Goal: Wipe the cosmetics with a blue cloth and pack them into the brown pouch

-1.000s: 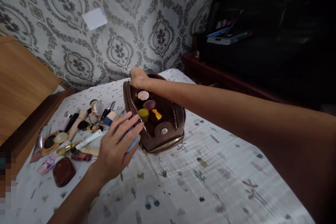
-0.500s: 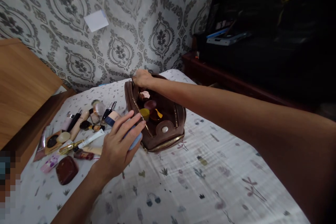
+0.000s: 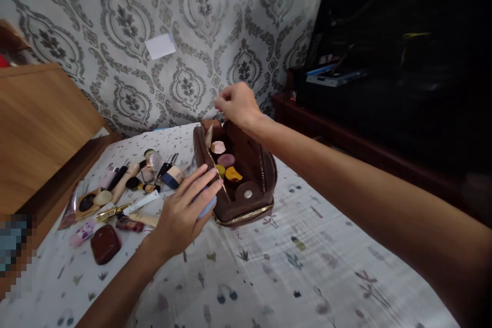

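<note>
The left hand lays slightly parted fingers over a light blue item beside the near left wall of a brown bag; its thumb is hidden, so whether it grips the item I cannot tell. The right hand hangs above the bag's far end, fingers curled toward the thumb; whether anything is pinched there cannot be told. The bag sits below the right fingers and just right of the left ones, unzipped, with a pink-topped item, a mauve item and an orange-yellow item inside.

Left of the left fingers, cosmetics lie loosely clustered, a dark red case nearest the viewer. Under it all spreads a creased white cloth printed with little plants. Past the cosmetics slants a wooden panel. Behind the right fingers rises grey damask wallpaper, bearing a white card up to their left. Well to their right, a dark red ledge runs before a black area.
</note>
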A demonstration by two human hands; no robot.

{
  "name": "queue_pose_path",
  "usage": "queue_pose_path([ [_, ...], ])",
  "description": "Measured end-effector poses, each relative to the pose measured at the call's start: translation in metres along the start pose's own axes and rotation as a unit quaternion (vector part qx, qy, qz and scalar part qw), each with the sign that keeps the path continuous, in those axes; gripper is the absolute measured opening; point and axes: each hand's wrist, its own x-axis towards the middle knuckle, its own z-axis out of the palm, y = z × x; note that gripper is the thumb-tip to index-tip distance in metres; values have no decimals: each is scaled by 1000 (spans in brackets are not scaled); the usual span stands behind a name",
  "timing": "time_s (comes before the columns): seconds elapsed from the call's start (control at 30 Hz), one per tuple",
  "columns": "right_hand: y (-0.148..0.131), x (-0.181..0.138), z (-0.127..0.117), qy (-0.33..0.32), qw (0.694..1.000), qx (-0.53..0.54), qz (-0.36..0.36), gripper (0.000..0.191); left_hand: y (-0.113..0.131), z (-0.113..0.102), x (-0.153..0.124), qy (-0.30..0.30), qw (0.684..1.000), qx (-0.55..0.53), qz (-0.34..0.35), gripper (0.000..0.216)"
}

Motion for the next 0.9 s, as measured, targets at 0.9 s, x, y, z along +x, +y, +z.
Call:
queue_pose_path([
  [0.9,-27,-221,138,-279,937,208,36,27,-98,-49,-118,253,821,34,-511,40],
])
